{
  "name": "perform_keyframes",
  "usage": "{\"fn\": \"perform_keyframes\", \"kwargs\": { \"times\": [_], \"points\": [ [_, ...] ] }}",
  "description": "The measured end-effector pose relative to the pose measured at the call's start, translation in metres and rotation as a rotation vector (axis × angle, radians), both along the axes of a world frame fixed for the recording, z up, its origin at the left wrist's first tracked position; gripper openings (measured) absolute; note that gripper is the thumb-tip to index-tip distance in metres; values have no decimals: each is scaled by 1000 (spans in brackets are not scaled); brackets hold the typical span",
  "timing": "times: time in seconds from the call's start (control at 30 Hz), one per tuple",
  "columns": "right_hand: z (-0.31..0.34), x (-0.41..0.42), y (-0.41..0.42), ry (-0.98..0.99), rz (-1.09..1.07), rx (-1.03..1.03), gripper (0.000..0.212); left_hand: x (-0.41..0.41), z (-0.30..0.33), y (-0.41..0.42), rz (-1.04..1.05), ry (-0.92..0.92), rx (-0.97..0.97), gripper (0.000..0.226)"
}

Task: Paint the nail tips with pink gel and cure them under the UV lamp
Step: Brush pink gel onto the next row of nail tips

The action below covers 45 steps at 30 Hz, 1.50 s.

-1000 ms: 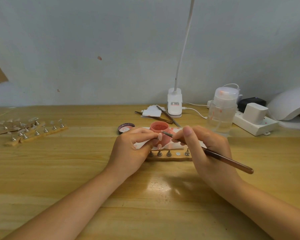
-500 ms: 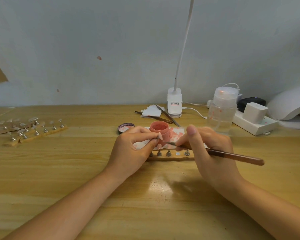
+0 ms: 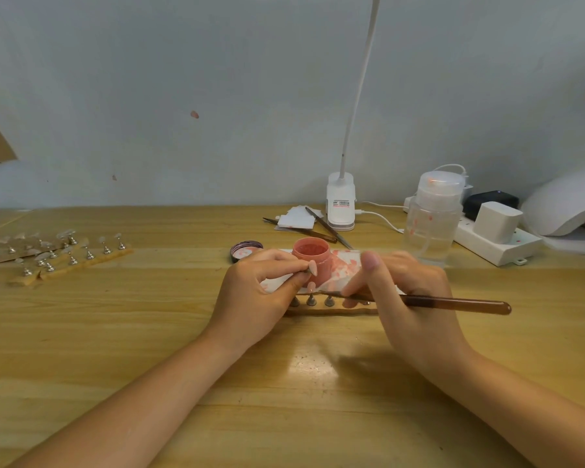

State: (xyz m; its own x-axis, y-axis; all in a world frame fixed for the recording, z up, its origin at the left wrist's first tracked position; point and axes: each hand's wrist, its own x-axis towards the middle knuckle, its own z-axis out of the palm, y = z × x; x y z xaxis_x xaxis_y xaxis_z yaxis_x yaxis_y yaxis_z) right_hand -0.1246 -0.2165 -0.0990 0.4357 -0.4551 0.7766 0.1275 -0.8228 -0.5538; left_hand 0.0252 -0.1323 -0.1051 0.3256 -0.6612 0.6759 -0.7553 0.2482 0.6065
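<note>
While painting: the right hand is pinching the brush low on its handle, bristle end reaching left toward the nail tip.
Left grip: the left hand is closing thumb and forefinger on a small metal stand, and the tip is sitting at the top of it, just clear of the fingertips.
Right grip: fingers are clamping the brush; the hand is blurred, so it is hard to tell just where the bristles are landing.
Tip versus grip: the tip is showing above and right of the left pinch, directly in front of the pink gel jar.
Doing it well: I would be bracing both hands on the worktop, stroking thinly from base to free edge, and keeping gel off the stand.
Holder: the wooden strip with more stands is lying under the hands.
Cure station: the UV lamp is waiting at far right, well apart.
</note>
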Motion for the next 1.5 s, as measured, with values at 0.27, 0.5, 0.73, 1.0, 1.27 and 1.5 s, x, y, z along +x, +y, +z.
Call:
{"fn": "perform_keyframes", "kwargs": {
  "times": [0.27,0.5,0.73,1.0,1.27,1.5],
  "points": [
    [1,0,0,-16,10,8,57,1,-1,0,-8,14,4,25],
    [0,1,0,-12,3,8,57,2,-1,-1,-14,10,7,28],
    [0,1,0,4,7,-7,48,2,-2,0,-19,-6,-8,28],
    [2,1,0,14,10,-16,41,2,-1,-1,-19,3,4,26],
    [4,1,2,3,27,22,27,1,0,0,-21,9,3,26],
    [5,0,3,-15,37,58,35,1,1,0,-22,20,-22,22]
  ]
}}
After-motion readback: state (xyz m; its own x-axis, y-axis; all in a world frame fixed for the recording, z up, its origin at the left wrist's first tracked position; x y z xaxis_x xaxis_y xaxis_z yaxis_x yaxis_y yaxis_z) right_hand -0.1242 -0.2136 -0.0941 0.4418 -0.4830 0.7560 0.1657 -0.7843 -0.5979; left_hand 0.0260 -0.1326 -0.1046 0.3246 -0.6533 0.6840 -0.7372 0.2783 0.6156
